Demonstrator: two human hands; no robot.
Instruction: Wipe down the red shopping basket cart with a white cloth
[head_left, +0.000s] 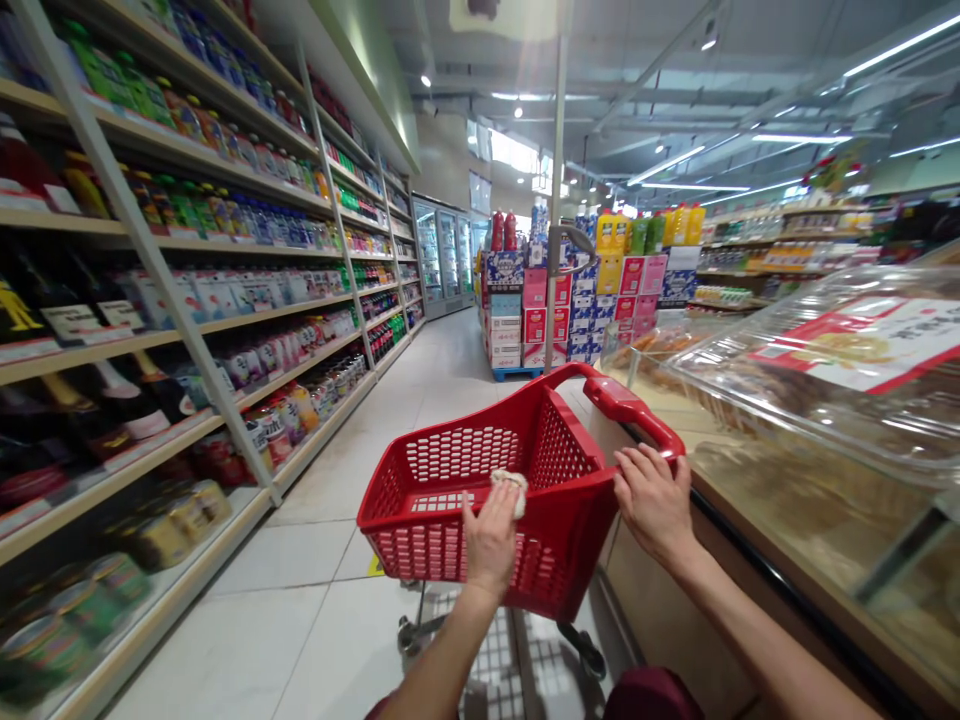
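A red plastic shopping cart (559, 560) with perforated basket walls stands side-on before me, its basket holding nothing that I can see. My left hand (491, 545) presses a small whitish cloth (511, 490) against the basket's near rim, fingers closed over it. At the right end, my right hand (656, 500) grips the cart's corner, where the red handle (622, 405) joins the basket. Its fingers curl over the edge, and the thumb side is partly hidden.
Shelves of bottles and cans (247, 245) line the left side. Clear plastic food boxes (825, 350) sit on a counter close at right. Stacked drink cartons (544, 310) stand on a blue pallet (517, 374) ahead. Glass-door fridges (448, 255) are farther back; pale tiled floor (300, 570) lies between.
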